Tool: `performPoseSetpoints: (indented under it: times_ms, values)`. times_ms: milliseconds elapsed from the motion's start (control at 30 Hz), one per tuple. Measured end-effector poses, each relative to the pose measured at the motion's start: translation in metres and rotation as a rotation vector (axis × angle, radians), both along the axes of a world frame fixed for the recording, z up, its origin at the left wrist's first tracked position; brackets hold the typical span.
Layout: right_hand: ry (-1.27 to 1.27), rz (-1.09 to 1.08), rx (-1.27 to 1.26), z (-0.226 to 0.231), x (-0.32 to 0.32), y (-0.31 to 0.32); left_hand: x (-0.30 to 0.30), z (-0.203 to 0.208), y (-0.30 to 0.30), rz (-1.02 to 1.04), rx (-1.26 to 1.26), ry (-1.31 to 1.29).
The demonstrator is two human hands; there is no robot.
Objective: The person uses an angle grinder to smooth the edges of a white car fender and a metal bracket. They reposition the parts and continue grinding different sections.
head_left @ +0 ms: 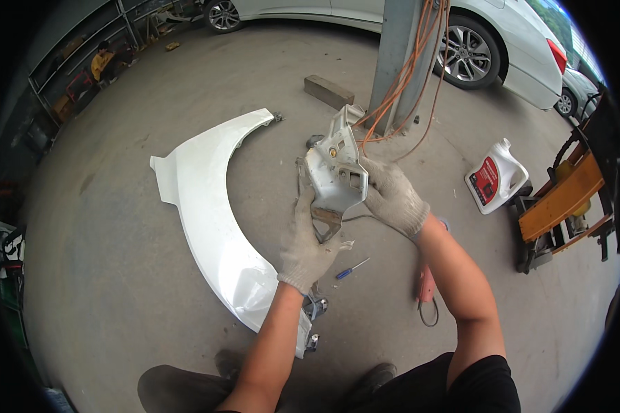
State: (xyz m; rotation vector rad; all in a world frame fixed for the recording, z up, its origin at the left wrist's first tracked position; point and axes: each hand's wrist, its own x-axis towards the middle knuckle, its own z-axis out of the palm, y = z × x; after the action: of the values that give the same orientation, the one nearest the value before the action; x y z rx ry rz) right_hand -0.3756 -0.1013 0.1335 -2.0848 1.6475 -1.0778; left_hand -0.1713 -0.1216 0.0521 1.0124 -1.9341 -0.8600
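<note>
A bent, silvery-white sheet-metal car bracket (pixel 336 186) with punched holes is held up between my two gloved hands. My left hand (pixel 306 241) grips its lower left edge, with the fingers partly behind the metal. On the other side, my right hand (pixel 391 193) closes around the bracket's right edge. Both gloves are worn and greyish. Left of the hands, a white car fender (pixel 210 217) lies on the floor, its curved arch facing them. Below the bracket, a small blue screwdriver (pixel 351 268) rests on the concrete.
A grey post (pixel 399 62) draped with orange cables (pixel 417 55) stands ahead, beside a wooden block (pixel 328 91). To the right are a white jug (pixel 497 175) and an orange wheeled rack (pixel 561 196). A red corded tool (pixel 426 283) lies near my right forearm. A white car (pixel 303 7) is parked beyond.
</note>
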Motion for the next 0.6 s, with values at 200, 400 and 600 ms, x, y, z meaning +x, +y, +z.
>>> performPoseSetpoints:
  times_ms: [200, 400, 600]
  values:
    - [0.279, -0.03, -0.237, -0.006, -0.005, -0.003, -0.002, -0.005, 0.002, 0.004, -0.047, -0.006]
    - [0.14, 0.019, -0.219, -0.012, -0.004, -0.006, -0.004, 0.001, 0.013, -0.179, 0.218, 0.275]
    - [-0.053, 0.048, 0.044, 0.002, -0.005, -0.003, -0.01, 0.008, 0.023, -0.159, 0.287, 0.327]
